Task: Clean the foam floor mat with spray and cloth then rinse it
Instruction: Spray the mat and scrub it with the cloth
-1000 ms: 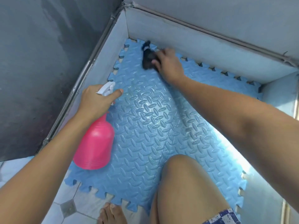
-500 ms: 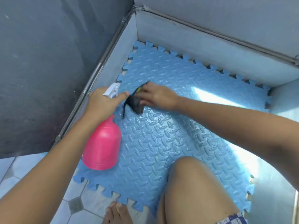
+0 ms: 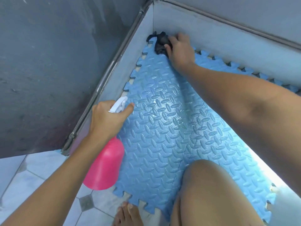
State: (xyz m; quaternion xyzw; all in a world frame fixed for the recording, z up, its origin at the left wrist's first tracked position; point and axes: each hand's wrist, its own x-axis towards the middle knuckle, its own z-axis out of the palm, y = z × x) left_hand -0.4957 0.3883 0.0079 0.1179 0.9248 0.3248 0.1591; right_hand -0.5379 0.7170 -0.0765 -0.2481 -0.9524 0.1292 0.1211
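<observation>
A blue foam floor mat (image 3: 162, 137) with a ribbed pattern and jigsaw edges lies in a corner between two low grey walls. My right hand (image 3: 180, 51) presses a dark cloth (image 3: 160, 42) onto the mat's far corner. My left hand (image 3: 107, 119) grips the white trigger head (image 3: 118, 106) of a pink spray bottle (image 3: 105, 165), which hangs over the mat's left edge with its nozzle aimed at the mat. The mat's middle looks wet and shiny.
Low grey walls (image 3: 228, 44) border the mat at the back and left. White floor tiles (image 3: 35, 173) with dark diamond insets lie at the near left. My bare knee (image 3: 210, 190) rests over the mat's near part, and my foot (image 3: 125, 214) stands at its front edge.
My right hand has swept the cloth from beside the spray nozzle out to the mat's far corner. My left hand keeps the bottle in much the same place.
</observation>
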